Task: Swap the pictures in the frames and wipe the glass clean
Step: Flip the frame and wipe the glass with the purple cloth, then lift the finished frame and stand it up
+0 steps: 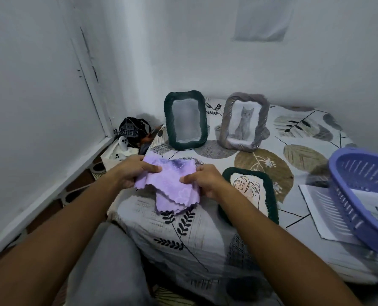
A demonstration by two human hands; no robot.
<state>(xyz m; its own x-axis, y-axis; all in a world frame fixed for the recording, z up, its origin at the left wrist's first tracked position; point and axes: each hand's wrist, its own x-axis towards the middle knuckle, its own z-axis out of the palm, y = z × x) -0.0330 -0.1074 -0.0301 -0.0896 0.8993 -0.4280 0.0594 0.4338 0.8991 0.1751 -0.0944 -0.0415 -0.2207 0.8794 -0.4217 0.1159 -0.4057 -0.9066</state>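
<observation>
A home bedroom: leaf-print bedsheet (205, 235) against plain white walls (40, 107).

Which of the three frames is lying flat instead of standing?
The green frame with the leaf drawing, beside the right hand; the other two stand upright by the wall.

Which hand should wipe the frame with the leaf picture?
Probably the right hand. Both hands pinch the purple cloth, but the leaf frame lies flat just beside the right hand, under that wrist. The left hand would have to cross over to reach it.
</observation>
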